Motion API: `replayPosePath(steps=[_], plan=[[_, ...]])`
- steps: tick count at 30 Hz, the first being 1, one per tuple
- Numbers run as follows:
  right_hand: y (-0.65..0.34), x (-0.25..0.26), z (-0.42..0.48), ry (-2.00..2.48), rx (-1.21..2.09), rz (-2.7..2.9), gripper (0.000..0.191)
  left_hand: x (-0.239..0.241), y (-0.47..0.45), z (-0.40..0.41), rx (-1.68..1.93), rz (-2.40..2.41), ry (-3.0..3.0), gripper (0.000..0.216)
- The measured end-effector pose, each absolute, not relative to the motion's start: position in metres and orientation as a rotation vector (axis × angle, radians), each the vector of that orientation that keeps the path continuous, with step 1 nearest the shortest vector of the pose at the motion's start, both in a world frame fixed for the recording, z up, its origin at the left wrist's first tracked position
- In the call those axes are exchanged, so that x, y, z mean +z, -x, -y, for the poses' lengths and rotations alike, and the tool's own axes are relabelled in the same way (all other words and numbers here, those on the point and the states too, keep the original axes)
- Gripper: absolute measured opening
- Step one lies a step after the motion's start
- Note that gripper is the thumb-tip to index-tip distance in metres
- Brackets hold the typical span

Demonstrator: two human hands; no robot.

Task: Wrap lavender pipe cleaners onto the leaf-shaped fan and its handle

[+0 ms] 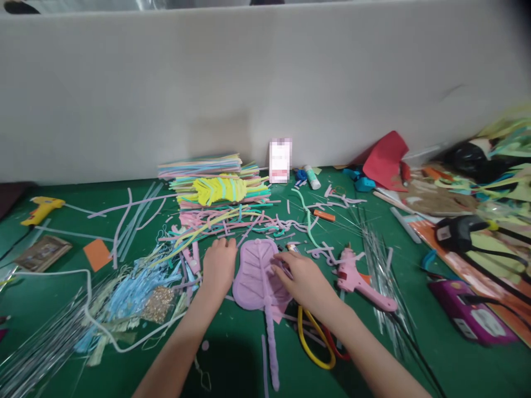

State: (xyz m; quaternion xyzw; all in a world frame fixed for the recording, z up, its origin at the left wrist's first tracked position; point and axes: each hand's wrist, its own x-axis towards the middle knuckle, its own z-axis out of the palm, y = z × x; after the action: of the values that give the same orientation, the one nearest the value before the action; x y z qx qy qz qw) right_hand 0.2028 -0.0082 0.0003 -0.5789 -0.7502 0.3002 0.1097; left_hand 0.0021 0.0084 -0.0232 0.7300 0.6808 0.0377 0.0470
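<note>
Green table. Purple leaf lies flat on it, long axis about 12 to 6, stem toward 6. From leaf centre: right hand is nearer, at 3, covering part of its edge; fingers half bent, can't tell if pinching. Left hand at 9, just beside it; fingers bunched, grip unclear. Yellow loop at 4:30, partly behind right arm. Pink scrap at 5, partly hidden.
</note>
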Motion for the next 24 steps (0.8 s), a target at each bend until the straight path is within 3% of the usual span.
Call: replayPosePath(steps=[6,11,19,24], plan=[[-0.212,-0.002,0.005,1.643,1.073,1.838,0.026,-0.002,0.001,0.011,0.146,-2.017,-2.175,0.026],[-0.183,0.009,-0.009,1.142,1.926,1.038,0.033,0.038,0.003,0.04,0.439,-1.579,-1.542,0.02],[-0.181,0.046,-0.018,0.853,1.86,0.713,0.017,0.028,-0.017,0.056,0.644,-1.562,-1.34,0.03],[-0.215,0.069,-0.032,1.28,1.497,1.623,0.019,0.01,0.006,0.041,0.416,-1.992,-1.8,0.033]])
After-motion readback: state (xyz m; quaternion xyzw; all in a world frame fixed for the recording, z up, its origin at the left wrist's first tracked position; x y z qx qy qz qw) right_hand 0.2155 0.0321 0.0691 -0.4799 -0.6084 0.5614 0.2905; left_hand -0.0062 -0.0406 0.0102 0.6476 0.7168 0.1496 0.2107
